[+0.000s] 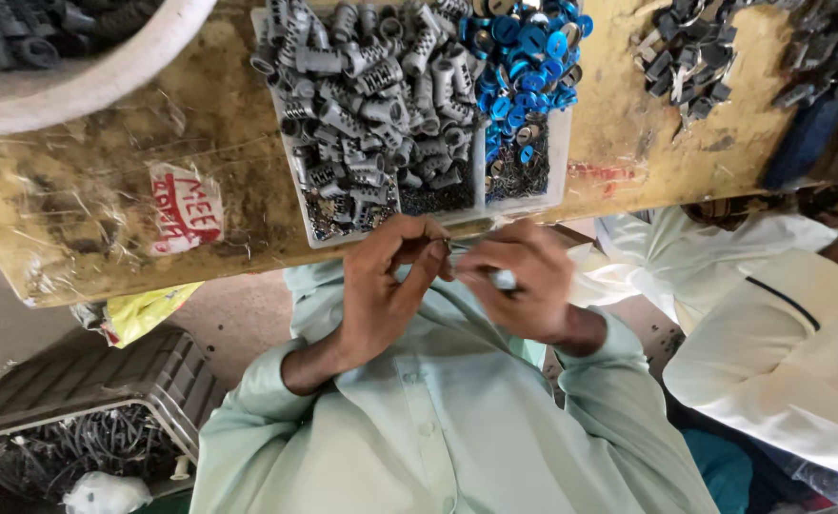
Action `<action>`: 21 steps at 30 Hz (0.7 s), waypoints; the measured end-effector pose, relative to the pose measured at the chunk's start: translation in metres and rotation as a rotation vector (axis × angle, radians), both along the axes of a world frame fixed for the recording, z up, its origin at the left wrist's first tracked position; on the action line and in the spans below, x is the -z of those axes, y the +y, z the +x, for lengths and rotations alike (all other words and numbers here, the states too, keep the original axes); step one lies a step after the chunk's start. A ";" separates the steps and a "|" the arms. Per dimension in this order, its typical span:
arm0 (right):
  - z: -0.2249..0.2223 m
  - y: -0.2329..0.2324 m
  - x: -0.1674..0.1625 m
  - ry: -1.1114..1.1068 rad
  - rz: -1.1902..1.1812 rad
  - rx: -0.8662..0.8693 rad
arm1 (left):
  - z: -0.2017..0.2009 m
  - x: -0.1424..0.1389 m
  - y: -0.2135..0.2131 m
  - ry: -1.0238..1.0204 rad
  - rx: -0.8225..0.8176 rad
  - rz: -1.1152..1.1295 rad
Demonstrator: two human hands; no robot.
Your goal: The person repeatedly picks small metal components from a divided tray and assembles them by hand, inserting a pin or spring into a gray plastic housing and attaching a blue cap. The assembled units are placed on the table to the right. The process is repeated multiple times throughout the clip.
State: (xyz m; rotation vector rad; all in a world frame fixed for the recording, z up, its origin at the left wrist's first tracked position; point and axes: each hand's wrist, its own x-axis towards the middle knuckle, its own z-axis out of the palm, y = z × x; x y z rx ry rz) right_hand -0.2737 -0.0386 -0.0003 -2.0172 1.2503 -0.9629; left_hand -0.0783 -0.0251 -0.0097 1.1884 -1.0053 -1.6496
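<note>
**Two hands pinch a small metal piece below the parts tray**

The left hand and the right hand meet fingertip to fingertip, both clenched on a small metal part held between them. The part is thin and mostly hidden by the fingers, so its exact shape cannot be told. A pale bit shows under the right hand's fingers, too blurred to identify.

Just above the grip, touching distance from the knuckles, sits a clear plastic tray on a worn yellowish table. Its compartment straight above the grip holds grey ribbed cylinders; the compartment above and to the right holds blue round caps.

Farther up and right of the grip lies a loose heap of dark metal pieces. Right of the grip, another person's pale sleeve is near. Well below and left stands a grey crate.
</note>
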 end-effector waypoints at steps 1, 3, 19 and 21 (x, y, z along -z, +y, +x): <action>0.007 0.009 0.003 -0.007 0.035 0.057 | -0.002 0.000 0.002 0.089 -0.019 0.051; 0.014 0.017 0.008 -0.023 0.091 0.168 | -0.002 0.000 0.003 0.268 -0.056 0.141; 0.007 0.017 0.009 -0.130 0.308 0.166 | 0.000 0.001 0.004 0.219 0.010 0.070; 0.010 0.019 0.016 -0.124 0.285 0.217 | -0.001 -0.002 0.002 0.141 -0.032 -0.024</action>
